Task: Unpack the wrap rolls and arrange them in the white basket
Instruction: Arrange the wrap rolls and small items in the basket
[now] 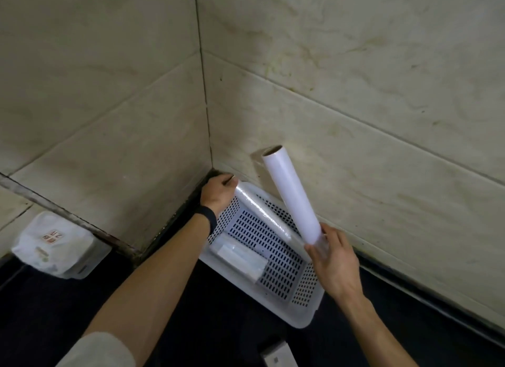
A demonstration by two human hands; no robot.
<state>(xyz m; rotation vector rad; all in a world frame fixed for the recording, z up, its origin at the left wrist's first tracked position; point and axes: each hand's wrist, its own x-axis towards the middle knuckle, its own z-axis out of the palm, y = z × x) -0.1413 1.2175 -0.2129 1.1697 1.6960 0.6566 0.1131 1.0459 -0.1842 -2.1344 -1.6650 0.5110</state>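
Observation:
A white perforated basket [276, 273] sits on the dark counter in the wall corner. My right hand [334, 262] grips the lower end of a white wrap roll [291, 194], which tilts up over the basket's right side. My left hand [218, 193] holds the far end of a clear, glossy wrap roll [261, 213] that lies diagonally across the basket. A shorter white wrapped roll [240, 258] lies flat on the basket's floor near its left wall.
Tiled walls meet in a corner right behind the basket. A white plastic bag [54, 246] with red print rests at the left on the counter. A small white box [277, 354] pokes in at the bottom edge.

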